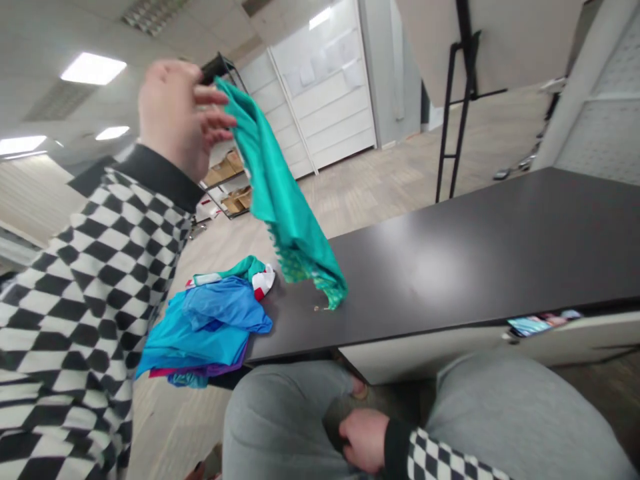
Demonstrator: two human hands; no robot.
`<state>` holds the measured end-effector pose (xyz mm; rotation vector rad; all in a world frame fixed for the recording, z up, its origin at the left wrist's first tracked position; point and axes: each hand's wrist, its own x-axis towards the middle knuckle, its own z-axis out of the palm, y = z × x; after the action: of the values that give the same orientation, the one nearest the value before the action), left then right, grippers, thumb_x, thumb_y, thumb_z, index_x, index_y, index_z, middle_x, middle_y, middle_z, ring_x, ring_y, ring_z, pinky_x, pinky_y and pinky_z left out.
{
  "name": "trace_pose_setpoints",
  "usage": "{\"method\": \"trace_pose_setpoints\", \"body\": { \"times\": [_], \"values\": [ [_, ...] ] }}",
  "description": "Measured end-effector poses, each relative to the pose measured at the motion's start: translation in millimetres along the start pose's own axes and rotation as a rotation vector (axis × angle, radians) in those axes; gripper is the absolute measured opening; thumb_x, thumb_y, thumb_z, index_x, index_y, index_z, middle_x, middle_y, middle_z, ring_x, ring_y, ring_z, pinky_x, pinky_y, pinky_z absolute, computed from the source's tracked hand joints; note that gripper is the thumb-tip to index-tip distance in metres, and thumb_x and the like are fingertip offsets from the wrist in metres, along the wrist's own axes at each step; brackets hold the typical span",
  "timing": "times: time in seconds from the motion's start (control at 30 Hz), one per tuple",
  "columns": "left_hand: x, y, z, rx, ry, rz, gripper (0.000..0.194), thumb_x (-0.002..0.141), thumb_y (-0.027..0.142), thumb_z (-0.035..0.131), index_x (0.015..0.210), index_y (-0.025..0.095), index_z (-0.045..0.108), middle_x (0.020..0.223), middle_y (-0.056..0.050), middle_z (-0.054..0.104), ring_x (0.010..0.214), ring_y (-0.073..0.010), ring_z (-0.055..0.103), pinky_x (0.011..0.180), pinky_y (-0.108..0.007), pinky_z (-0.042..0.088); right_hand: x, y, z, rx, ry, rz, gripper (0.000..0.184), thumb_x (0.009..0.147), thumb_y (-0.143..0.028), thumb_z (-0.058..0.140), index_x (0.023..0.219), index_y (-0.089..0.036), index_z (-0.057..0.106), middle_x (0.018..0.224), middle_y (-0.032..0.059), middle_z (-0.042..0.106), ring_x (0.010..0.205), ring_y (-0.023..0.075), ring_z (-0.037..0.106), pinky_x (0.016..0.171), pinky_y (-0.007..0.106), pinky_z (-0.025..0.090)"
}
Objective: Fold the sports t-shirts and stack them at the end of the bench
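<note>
My left hand (175, 117) is raised at the upper left, its fingers pinching the top corner of a teal cloth (287, 193). The cloth hangs down in a long slanting fold. Its patterned green lower edge reaches the dark table, beside a small metallic piece (321, 309). Low in the picture, my right hand (366, 439) rests between my legs with its fingers curled; whatever may be inside them is hidden. A pile of folded blue cloths (210, 320) lies at the table's left end, with teal, white and red fabric on top.
The dark table (450, 247) stretches to the right. A phone with a lit screen (543, 323) lies at its near edge. Behind stand a shelf with brown boxes (233, 183), a white cabinet (330, 100) and a black metal frame (453, 127).
</note>
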<state>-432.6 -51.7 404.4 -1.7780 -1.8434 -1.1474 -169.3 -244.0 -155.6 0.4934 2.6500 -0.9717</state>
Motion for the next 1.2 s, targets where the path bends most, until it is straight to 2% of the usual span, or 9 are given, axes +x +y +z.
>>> {"method": "trace_pose_setpoints", "body": {
  "times": [0.13, 0.23, 0.3, 0.43, 0.53, 0.7, 0.83, 1.0, 1.2],
  "values": [
    [-79, -10, 74.2, -0.153, -0.237, -0.152, 0.035, 0.103, 0.024, 0.055, 0.136, 0.013, 0.057, 0.100, 0.000, 0.071, 0.075, -0.0102, 0.073, 0.072, -0.026, 0.055, 1, 1, 4, -0.009, 0.017, -0.022, 0.036, 0.088, -0.039, 0.069, 0.109, -0.020, 0.092, 0.098, 0.0179, 0.085, 0.096, 0.0387, 0.083, 0.082, 0.045, 0.064],
    [-163, -25, 126.2, -0.124, -0.575, -0.039, 0.021, 0.097, 0.037, 0.074, 0.109, 0.020, 0.076, 0.088, -0.003, 0.077, 0.078, -0.0195, 0.075, 0.078, -0.035, 0.063, 1, -1, 5, -0.004, 0.046, -0.035, 0.033, 0.086, -0.038, 0.073, 0.107, -0.021, 0.092, 0.094, 0.0175, 0.085, 0.093, 0.0403, 0.082, 0.080, 0.047, 0.065],
    [-226, -31, 156.6, -0.120, -0.741, 0.065, 0.030, 0.097, 0.050, 0.076, 0.114, 0.025, 0.081, 0.107, -0.010, 0.082, 0.099, -0.0289, 0.079, 0.095, -0.046, 0.065, 1, -2, 4, 0.013, 0.072, -0.037, 0.032, 0.087, -0.039, 0.075, 0.107, -0.022, 0.092, 0.094, 0.0165, 0.085, 0.093, 0.0408, 0.082, 0.081, 0.048, 0.066],
    [-336, -33, 204.8, -0.197, -0.707, 0.100, 0.059, 0.089, 0.057, 0.085, 0.142, 0.032, 0.076, 0.150, -0.016, 0.072, 0.144, -0.0402, 0.065, 0.122, -0.058, 0.054, 3, -5, 1, 0.001, 0.039, -0.045, 0.036, 0.090, -0.043, 0.076, 0.115, -0.022, 0.091, 0.106, 0.0167, 0.086, 0.100, 0.0415, 0.082, 0.087, 0.049, 0.066],
    [-384, -27, 219.0, -0.202, -0.537, 0.021, 0.032, 0.097, 0.046, 0.076, 0.126, 0.031, 0.081, 0.137, -0.015, 0.076, 0.137, -0.0376, 0.068, 0.120, -0.058, 0.053, 4, -7, -2, -0.035, -0.068, -0.030, 0.035, 0.090, -0.041, 0.078, 0.118, -0.023, 0.089, 0.109, 0.0138, 0.087, 0.100, 0.0401, 0.081, 0.087, 0.049, 0.065],
    [-406, -27, 206.2, -0.205, -0.258, -0.332, 0.014, 0.094, 0.041, 0.074, 0.091, 0.027, 0.071, 0.089, -0.005, 0.074, 0.088, -0.0273, 0.071, 0.087, -0.044, 0.058, 3, -8, -8, -0.114, -0.164, -0.098, 0.036, 0.094, -0.038, 0.075, 0.122, -0.019, 0.087, 0.116, 0.0123, 0.086, 0.107, 0.0332, 0.080, 0.087, 0.038, 0.062],
    [-405, -36, 198.3, -0.514, -0.340, -0.505, 0.028, 0.088, 0.052, 0.082, 0.088, 0.025, 0.072, 0.073, 0.000, 0.069, 0.067, -0.0191, 0.062, 0.068, -0.034, 0.050, -4, -10, -19, -0.103, -0.067, -0.127, 0.037, 0.101, -0.042, 0.064, 0.127, -0.023, 0.083, 0.119, 0.0088, 0.084, 0.109, 0.0274, 0.078, 0.087, 0.033, 0.059],
    [-396, -40, 202.4, -1.001, -0.228, -0.727, 0.053, 0.067, 0.063, 0.096, 0.091, 0.020, 0.075, 0.075, -0.002, 0.073, 0.068, -0.0178, 0.066, 0.072, -0.034, 0.057, -15, -14, -37, 0.019, 0.162, -0.204, 0.032, 0.106, -0.030, 0.056, 0.120, -0.022, 0.083, 0.108, 0.0053, 0.084, 0.098, 0.0205, 0.076, 0.085, 0.027, 0.052],
    [-384, -40, 202.7, -1.103, -0.236, -0.824, 0.055, 0.060, 0.056, 0.100, 0.087, 0.020, 0.069, 0.074, 0.000, 0.072, 0.064, -0.0163, 0.067, 0.064, -0.031, 0.058, -26, 5, -49, 0.356, 0.370, -0.188, 0.031, 0.105, -0.024, 0.060, 0.126, -0.018, 0.082, 0.108, 0.0063, 0.084, 0.092, 0.0199, 0.075, 0.088, 0.029, 0.054]
  ]
}}
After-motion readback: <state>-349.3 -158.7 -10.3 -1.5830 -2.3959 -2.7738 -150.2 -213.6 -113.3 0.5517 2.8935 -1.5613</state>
